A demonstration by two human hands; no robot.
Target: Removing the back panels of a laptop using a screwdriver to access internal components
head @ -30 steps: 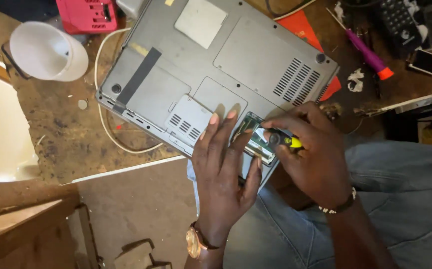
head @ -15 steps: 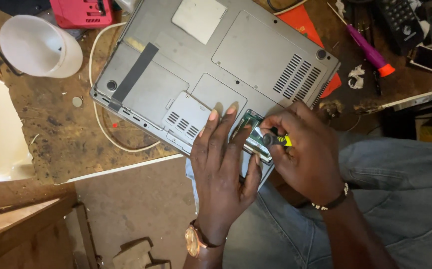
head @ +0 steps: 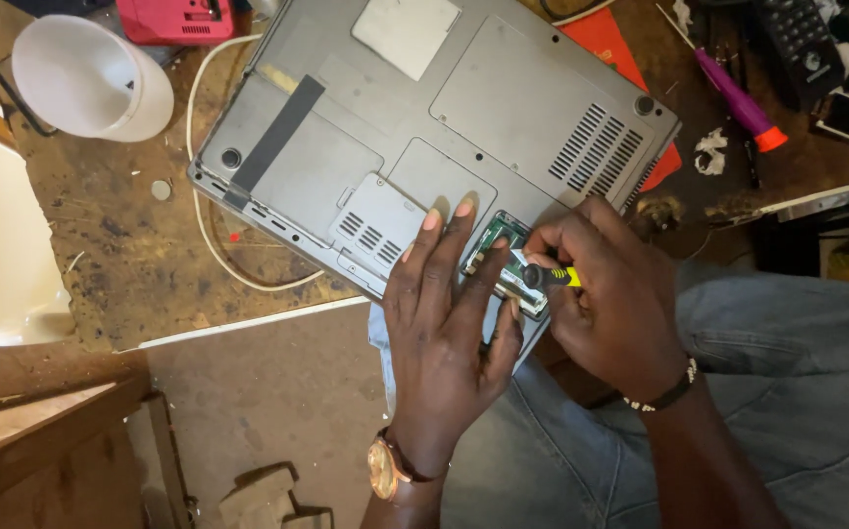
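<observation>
A grey laptop (head: 424, 127) lies upside down on a worn wooden bench, its near corner over my lap. One small cover is off, and green circuit parts (head: 503, 257) show in the opening. My left hand (head: 444, 333) lies flat with spread fingers on the laptop's near edge, fingertips beside the opening. My right hand (head: 610, 294) is closed around a small screwdriver with a yellow and black handle (head: 554, 277), its tip down in the open compartment.
A white plastic bowl (head: 91, 83) stands at the back left beside a red device (head: 174, 20). A white cable (head: 204, 211) loops under the laptop. A purple and orange screwdriver (head: 738, 100), a phone (head: 846, 116) and a dark remote lie at the back right.
The view has shifted slightly. Both hands stay at the open compartment, with the screwdriver handle moved only a little.
</observation>
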